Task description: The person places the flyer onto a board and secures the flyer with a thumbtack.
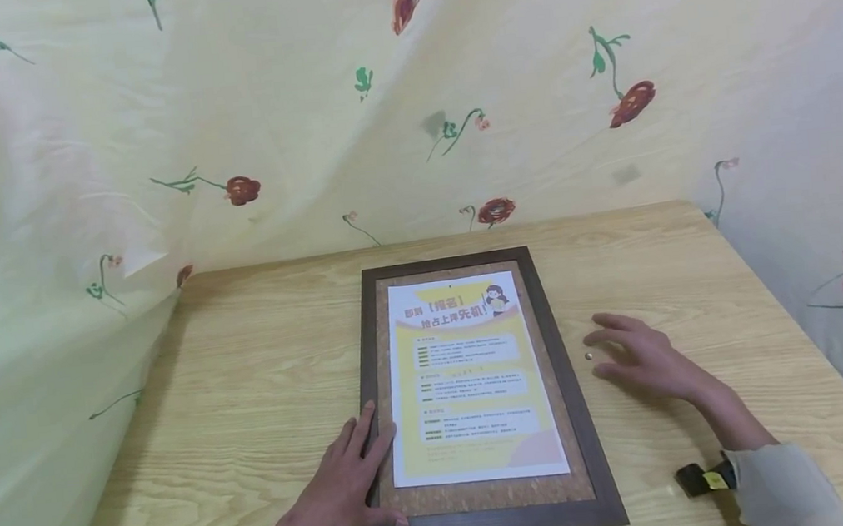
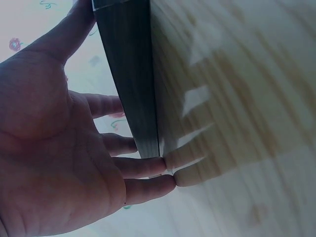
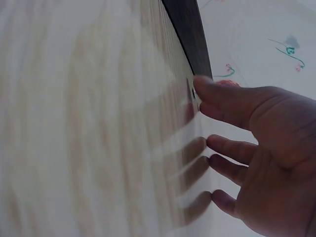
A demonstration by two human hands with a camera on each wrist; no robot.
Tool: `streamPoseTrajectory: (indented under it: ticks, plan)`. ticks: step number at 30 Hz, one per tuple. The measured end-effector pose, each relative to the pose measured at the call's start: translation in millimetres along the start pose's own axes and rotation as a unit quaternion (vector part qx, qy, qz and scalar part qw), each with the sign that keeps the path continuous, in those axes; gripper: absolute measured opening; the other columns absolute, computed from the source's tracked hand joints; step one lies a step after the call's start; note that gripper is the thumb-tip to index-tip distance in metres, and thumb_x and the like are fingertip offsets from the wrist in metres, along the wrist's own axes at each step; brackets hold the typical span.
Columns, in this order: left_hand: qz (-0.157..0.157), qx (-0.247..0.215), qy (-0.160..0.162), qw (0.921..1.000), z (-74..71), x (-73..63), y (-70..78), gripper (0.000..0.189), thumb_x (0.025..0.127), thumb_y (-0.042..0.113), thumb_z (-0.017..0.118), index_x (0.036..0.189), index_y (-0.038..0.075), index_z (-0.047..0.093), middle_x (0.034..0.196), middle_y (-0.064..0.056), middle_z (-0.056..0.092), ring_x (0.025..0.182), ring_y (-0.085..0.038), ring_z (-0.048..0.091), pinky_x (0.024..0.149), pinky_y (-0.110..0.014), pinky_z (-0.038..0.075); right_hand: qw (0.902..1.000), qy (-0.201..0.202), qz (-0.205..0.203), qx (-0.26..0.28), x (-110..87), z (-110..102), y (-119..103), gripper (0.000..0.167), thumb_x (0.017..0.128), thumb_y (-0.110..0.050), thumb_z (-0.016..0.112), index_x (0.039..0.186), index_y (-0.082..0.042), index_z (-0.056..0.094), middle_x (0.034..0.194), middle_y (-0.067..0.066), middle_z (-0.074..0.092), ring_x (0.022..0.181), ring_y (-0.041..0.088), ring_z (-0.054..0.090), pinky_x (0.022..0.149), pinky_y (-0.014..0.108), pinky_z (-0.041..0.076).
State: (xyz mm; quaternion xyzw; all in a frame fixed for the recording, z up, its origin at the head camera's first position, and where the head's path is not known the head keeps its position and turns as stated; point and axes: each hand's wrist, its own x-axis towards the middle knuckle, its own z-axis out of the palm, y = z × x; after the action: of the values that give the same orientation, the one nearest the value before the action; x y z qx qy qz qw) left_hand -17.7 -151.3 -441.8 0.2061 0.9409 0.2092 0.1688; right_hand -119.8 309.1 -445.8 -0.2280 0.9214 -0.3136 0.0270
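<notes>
A cork board (image 1: 487, 495) in a dark brown frame (image 1: 575, 391) lies on the wooden table. On the cork sits a yellow and white printed poster (image 1: 471, 401), with a small dark dot like a pin head at its top middle. My left hand (image 1: 343, 479) rests against the frame's lower left side, fingers fairly straight and thumb on the lower corner. Right of the frame, a small shiny thumbtack (image 1: 588, 356) is on the table. My right hand (image 1: 644, 360) is beside it, thumb and fingers spread around it, fingertips near the tabletop (image 3: 98, 123).
A floral cloth (image 1: 289, 124) hangs behind the table and down both sides. A black strap piece with a yellow label (image 1: 714, 480) is at the right wrist, by the grey sleeve (image 1: 787, 486). Wooden tabletop (image 1: 251, 378) extends left of the frame.
</notes>
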Motion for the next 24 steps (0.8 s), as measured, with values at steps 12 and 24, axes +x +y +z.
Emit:
streamPoseTrajectory:
  ticks: [12, 24]
  plan:
    - [-0.003, -0.007, 0.0, 1.0, -1.0, 0.0, 0.7, 0.119, 0.062, 0.073, 0.075, 0.155, 0.011, 0.033, 0.162, -0.022, 0.009, 0.14, -0.055, 0.02, 0.106, -0.068, 0.028, 0.9991, 0.029, 0.009, -0.029, 8.6, 7, 0, 0.013, 0.082, -0.01, 0.078, 0.093, -0.015, 0.072, 0.135, 0.032, 0.049, 0.122, 0.06, 0.037, 0.087, 0.081, 0.022]
    - [0.005, -0.006, 0.004, 1.0, -1.5, -1.5, 1.0, 0.119, 0.063, 0.072, 0.075, 0.155, 0.01, 0.033, 0.162, -0.022, 0.008, 0.14, -0.055, 0.02, 0.105, -0.068, 0.029, 0.9976, 0.046, 0.015, -0.051, 10.8, 12, 0, 0.015, 0.08, -0.006, 0.079, 0.079, -0.018, 0.071, 0.132, 0.032, 0.053, 0.119, 0.059, 0.041, 0.085, 0.08, 0.027]
